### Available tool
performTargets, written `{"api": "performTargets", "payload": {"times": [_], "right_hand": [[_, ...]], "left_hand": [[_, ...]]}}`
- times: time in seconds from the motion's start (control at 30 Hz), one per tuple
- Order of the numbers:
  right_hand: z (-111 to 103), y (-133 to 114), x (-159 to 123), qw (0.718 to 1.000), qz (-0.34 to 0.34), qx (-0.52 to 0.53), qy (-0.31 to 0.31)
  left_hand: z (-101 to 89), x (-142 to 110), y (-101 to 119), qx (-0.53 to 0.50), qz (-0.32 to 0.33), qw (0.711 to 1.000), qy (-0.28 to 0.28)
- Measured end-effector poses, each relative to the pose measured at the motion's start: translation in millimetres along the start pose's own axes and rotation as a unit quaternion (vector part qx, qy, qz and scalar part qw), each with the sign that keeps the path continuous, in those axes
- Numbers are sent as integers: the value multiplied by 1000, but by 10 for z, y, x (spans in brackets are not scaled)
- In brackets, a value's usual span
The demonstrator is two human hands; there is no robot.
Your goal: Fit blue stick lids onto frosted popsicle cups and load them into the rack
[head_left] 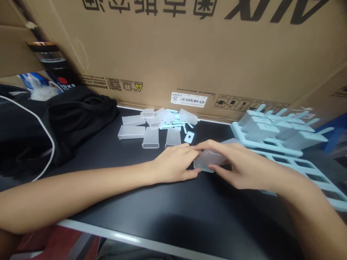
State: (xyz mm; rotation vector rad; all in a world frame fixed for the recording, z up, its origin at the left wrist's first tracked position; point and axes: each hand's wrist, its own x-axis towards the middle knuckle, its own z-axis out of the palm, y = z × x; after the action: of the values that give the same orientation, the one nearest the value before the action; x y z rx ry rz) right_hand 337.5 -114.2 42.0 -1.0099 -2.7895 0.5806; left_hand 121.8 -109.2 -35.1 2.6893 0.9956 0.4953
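On a black table [151, 202], my right hand [238, 166] grips a frosted translucent plastic mould cup [207, 160] lying on its side. My left hand [176, 162] meets it from the left, fingertips touching the cup's end. Just behind the hands lies a pile of several more frosted cups [151, 126] mixed with pale blue sticks [176, 124], and one small pale blue square lid [189, 137].
A pale blue rack [306, 169] stands at the right, its far slots filled with cups and sticks. A black bag [76, 115] and a white cable [46, 133] lie at the left. A big cardboard box [189, 54] walls the back. The table's front edge runs below my arms.
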Motion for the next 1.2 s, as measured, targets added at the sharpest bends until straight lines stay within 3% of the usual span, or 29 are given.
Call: {"api": "performTargets", "payload": {"times": [0.3,0.7,0.87,1.2], "right_hand": [[-18,-57,-10,1000,4,-10,18],[-68,20,-37,999,15,-34,-2],[-25,12,-21,999,22,-14,-26],[42,-34,42,997,25,68,17]], "left_hand": [[10,-7,-6,7,14,1000,9],[13,-9,4,23,28,999,12],[23,-9,-5,22,36,999,17],[12,-21,6,-26,-7,999,25]]}}
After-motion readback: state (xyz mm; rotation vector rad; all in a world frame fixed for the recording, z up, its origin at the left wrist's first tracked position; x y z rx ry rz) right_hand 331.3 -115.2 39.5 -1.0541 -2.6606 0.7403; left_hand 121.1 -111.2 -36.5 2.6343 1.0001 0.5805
